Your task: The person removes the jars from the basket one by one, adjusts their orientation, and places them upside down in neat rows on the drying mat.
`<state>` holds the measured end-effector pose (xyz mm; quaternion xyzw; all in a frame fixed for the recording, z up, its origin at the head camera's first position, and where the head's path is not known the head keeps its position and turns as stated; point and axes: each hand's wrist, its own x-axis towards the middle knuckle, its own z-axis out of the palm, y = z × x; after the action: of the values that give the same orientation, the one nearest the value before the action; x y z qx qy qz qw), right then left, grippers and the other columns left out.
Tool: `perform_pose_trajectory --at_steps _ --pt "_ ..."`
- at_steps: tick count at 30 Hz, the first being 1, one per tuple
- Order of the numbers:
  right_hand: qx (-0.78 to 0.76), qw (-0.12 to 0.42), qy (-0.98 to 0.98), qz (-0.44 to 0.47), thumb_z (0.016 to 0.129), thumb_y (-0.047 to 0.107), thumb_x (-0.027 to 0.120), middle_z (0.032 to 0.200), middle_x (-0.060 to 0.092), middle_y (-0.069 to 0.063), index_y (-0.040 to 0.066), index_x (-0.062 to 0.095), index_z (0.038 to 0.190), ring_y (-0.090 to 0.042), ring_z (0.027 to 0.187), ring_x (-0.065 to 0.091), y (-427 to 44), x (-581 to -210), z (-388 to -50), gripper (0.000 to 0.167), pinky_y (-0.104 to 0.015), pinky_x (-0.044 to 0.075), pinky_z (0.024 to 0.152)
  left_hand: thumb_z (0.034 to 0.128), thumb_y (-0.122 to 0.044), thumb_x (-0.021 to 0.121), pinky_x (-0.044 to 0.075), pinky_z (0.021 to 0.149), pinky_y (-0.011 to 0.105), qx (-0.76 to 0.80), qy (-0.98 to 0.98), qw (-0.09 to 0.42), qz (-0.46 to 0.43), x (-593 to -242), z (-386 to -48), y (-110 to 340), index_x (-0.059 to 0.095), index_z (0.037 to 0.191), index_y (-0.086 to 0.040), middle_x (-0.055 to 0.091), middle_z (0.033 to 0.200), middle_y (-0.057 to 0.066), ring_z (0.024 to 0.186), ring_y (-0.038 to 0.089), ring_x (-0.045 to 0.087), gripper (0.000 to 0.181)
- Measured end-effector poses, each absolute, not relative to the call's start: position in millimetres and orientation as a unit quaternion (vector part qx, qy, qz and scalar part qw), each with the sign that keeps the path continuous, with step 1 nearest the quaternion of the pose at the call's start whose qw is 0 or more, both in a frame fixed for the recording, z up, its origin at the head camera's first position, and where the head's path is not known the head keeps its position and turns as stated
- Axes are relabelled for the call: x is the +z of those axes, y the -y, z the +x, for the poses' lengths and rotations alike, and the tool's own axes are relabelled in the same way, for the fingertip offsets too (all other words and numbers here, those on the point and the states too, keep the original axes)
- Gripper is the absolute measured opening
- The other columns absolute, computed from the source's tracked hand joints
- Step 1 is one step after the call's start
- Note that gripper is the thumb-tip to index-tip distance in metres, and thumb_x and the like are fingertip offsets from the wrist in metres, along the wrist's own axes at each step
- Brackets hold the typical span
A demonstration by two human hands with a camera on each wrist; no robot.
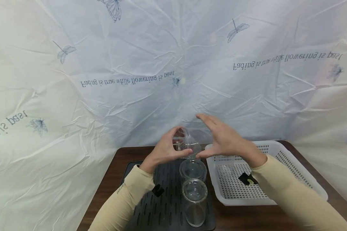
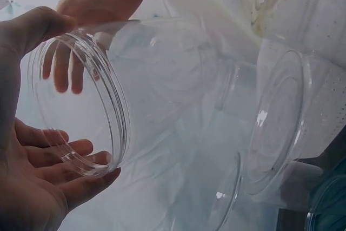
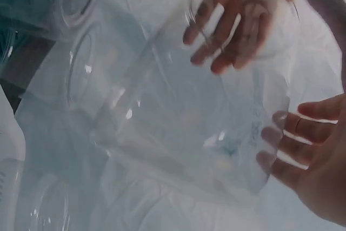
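In the head view, a clear wide-mouthed jar (image 1: 199, 138) lies on its side in the air above the back of the black ridged mat (image 1: 169, 205). My left hand (image 1: 165, 148) grips its ringed rim end, thumb on one side and fingers curled round the other, as the left wrist view shows on the jar's rim (image 2: 116, 106). Around the jar's other end, my right hand (image 1: 224, 138) is spread wide. Its fingers are nearly straight; in the right wrist view, the right hand's fingertips (image 3: 273, 139) show through the jar's edge. Whether they press on it I cannot tell.
More clear jars stand in a column on the mat, a front jar (image 1: 195, 205) and a second jar (image 1: 192, 170) behind it. A white perforated basket (image 1: 219, 195) is at the right on the dark wood table (image 1: 248, 216). A printed sheet (image 1: 150, 106) hangs behind.
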<state>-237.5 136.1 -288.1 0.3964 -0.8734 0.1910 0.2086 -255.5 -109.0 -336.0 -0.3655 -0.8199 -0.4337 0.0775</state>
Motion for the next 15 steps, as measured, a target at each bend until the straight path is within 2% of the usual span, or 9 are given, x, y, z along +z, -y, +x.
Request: perform_pose_trajectory --at_steps 4,8,11,15 --pt "0.254 0.206 0.851 0.411 0.060 0.053 0.090 0.151 0.039 -0.013 0.010 0.024 0.155 -0.032 0.138 0.038 -145.4 -285.4 -243.2 0.123 -0.054 0.036 0.109 0.0821 -0.039 0.077 0.051 0.099 0.039 -0.443 0.814 0.076 -0.369 -335.9 -256.0 111.8 0.042 0.143 -0.016 0.053 0.131 0.005 0.118 0.023 0.058 0.074" --pt "0.324 0.210 0.820 0.423 0.061 0.030 0.094 0.147 0.043 -0.017 0.006 0.025 0.154 -0.034 0.135 0.042 -153.7 -289.4 -250.2 0.118 -0.052 0.038 0.108 0.0811 -0.034 0.078 0.050 0.099 0.039 -0.449 0.810 0.076 -0.369 -335.3 -255.8 113.0 0.041 0.143 -0.017 0.054 0.131 0.004 0.117 0.023 0.059 0.074" --pt "0.379 0.206 0.800 0.417 0.063 0.015 0.093 0.144 0.045 -0.018 0.006 0.026 0.154 -0.035 0.134 0.042 -160.7 -295.0 -255.4 0.113 -0.049 0.037 0.110 0.0804 -0.031 0.079 0.050 0.099 0.040 -0.450 0.809 0.079 -0.370 -334.9 -255.5 113.1 0.042 0.143 -0.017 0.055 0.129 0.004 0.116 0.022 0.059 0.074" --pt "0.454 0.189 0.769 0.409 0.068 0.003 0.087 0.144 0.045 -0.015 0.007 0.027 0.153 -0.028 0.137 0.040 -170.3 -303.3 -261.2 0.104 -0.039 0.035 0.113 0.0805 -0.031 0.079 0.050 0.099 0.039 -0.450 0.808 0.080 -0.371 -335.2 -255.1 113.8 0.041 0.144 -0.018 0.055 0.129 0.004 0.116 0.022 0.060 0.074"
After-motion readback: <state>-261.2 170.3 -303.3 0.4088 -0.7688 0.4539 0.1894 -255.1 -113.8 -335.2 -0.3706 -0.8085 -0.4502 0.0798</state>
